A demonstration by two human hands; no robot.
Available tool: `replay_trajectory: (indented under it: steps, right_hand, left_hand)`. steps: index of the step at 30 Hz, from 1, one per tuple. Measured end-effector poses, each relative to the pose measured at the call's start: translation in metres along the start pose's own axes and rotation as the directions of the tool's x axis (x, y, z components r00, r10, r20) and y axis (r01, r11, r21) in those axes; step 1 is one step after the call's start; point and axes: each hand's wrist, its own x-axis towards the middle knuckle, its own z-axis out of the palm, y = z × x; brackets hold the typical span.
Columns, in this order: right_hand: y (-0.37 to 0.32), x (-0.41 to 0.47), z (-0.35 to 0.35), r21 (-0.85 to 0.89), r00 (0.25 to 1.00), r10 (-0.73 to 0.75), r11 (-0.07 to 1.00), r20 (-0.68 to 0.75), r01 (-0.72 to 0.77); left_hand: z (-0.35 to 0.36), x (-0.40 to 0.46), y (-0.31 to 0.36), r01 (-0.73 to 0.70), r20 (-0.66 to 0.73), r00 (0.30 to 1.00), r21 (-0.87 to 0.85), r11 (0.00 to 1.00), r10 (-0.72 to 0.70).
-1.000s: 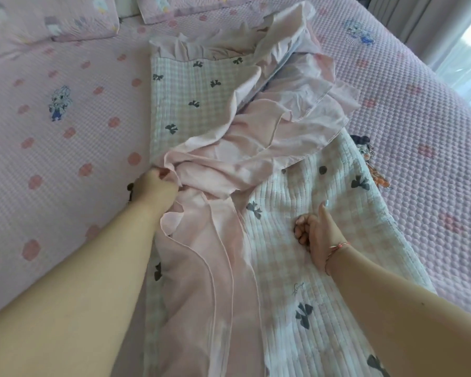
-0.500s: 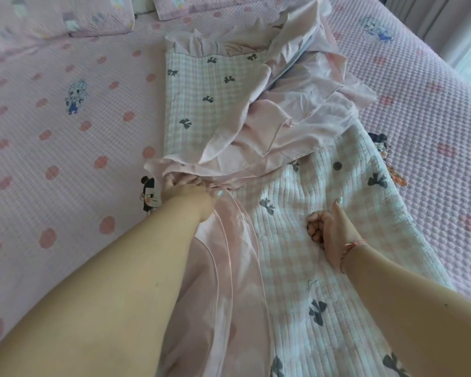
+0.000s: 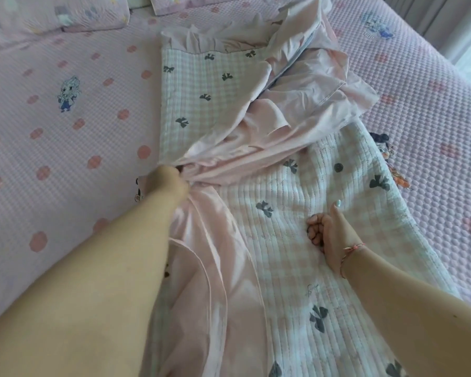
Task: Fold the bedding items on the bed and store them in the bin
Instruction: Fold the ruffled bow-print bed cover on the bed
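The quilt [image 3: 297, 240], checked with dark bows, lies half-folded along the middle of the bed [image 3: 65, 131]. The left hand [image 3: 169, 180] grips its bunched pink ruffle [image 3: 297, 110] at the left edge. The right hand [image 3: 329, 232], fingers curled, rests on the quilt's near part.

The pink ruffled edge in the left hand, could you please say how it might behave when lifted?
Probably floppy: the pink ruffled edge already lies in loose creases. Likely light and thin, bunching easily where the left hand grips it. It may drag the quilted checked cover along.
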Motion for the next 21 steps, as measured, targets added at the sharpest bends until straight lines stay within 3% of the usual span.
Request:
replay_trajectory:
  steps: [3, 7, 8, 10, 12, 13, 15, 16, 18, 21]
  right_hand:
    - [0.001, -0.001, 0.0, 0.009, 1.0, -0.003, 1.0, -0.001, 0.003]
    - [-0.001, -0.002, 0.0, 0.007, 1.0, 0.019, 1.0, -0.001, -0.019]
    - [-0.002, -0.003, 0.001, 0.006, 1.0, 0.02, 1.0, 0.0, -0.02]
    - [-0.003, -0.005, 0.002, 0.001, 1.0, 0.02, 1.0, -0.005, -0.02]
    - [-0.003, -0.005, 0.002, -0.001, 1.0, 0.017, 1.0, -0.004, -0.017]
    - [-0.002, -0.006, 0.002, -0.001, 1.0, 0.019, 1.0, -0.007, -0.019]
    - [-0.003, -0.007, 0.003, -0.005, 1.0, 0.016, 1.0, -0.016, -0.016]
    - [-0.003, -0.007, 0.003, -0.01, 1.0, 0.014, 1.0, -0.017, -0.015]
    - [-0.005, -0.008, 0.004, -0.013, 1.0, 0.018, 1.0, -0.021, -0.018]
    - [-0.005, -0.009, 0.004, -0.025, 0.999, 0.021, 0.999, -0.033, -0.022]
  left_hand:
    - [-0.033, 0.008, -0.02, 0.055, -0.083, 0.995, -0.072, 0.996, -0.061]
    - [-0.046, -0.006, -0.001, 0.124, -0.15, 0.981, -0.006, 0.992, -0.124]
    - [-0.045, -0.019, 0.012, 0.081, -0.18, 0.981, 0.029, 0.996, -0.075]
    - [-0.035, -0.053, 0.038, -0.166, -0.199, 0.959, 0.19, 0.968, 0.204]
    - [-0.01, -0.1, 0.055, -0.439, 0.005, 0.891, 0.26, 0.86, 0.453]
    - [0.005, -0.125, 0.058, -0.518, 0.185, 0.855, 0.251, 0.818, 0.485]
    - [0.032, -0.164, 0.054, -0.548, 0.535, 0.773, 0.291, 0.784, 0.342]
    - [0.042, -0.172, 0.045, -0.514, 0.612, 0.76, 0.356, 0.78, 0.221]
    - [0.047, -0.171, 0.015, -0.409, 0.602, 0.797, 0.493, 0.768, 0.038]
    - [0.03, -0.143, -0.033, -0.275, 0.486, 0.868, 0.635, 0.722, -0.097]
